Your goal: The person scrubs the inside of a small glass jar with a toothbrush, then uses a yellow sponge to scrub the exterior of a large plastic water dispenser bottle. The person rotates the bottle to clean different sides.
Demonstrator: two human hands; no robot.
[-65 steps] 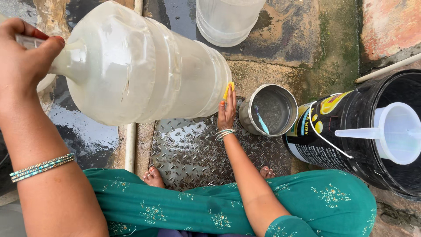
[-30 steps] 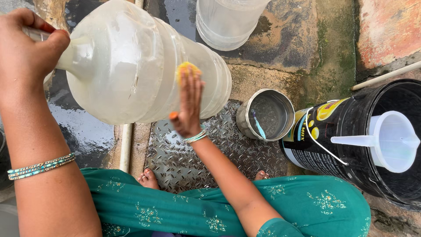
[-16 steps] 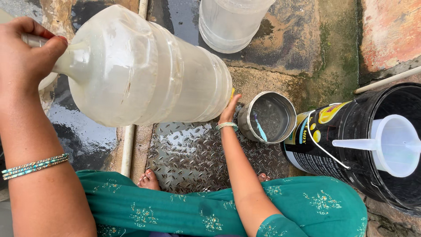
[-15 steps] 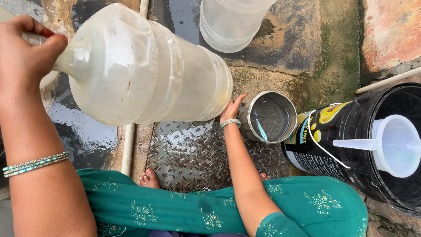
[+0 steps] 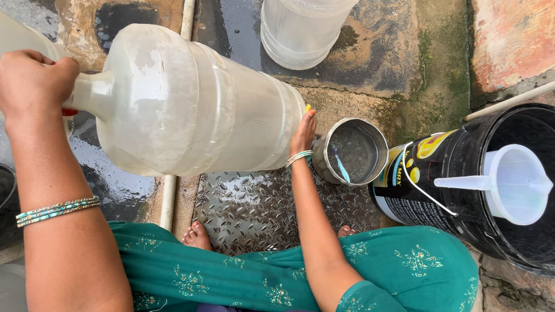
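Head view: a second ago the right hand was up on the big jug's side with a yellow scrubber; now it has dropped to the jug's base, scrubber barely showing, apparently pinched there. Left hand grips the neck, tilted. Two clear jugs, one steel pot, one black bucket.

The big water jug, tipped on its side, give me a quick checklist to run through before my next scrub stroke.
1. Left hand gripping the neck of the big jug: ok.
2. Right hand at the jug's base with the yellow scrubber: ok.
3. Steel pot apart from the jug: ok.
4. Black bucket upright, white mug inside: ok.
5. Footing on the metal plate: wet, not ok.
6. Jug's inside clean: cannot tell.
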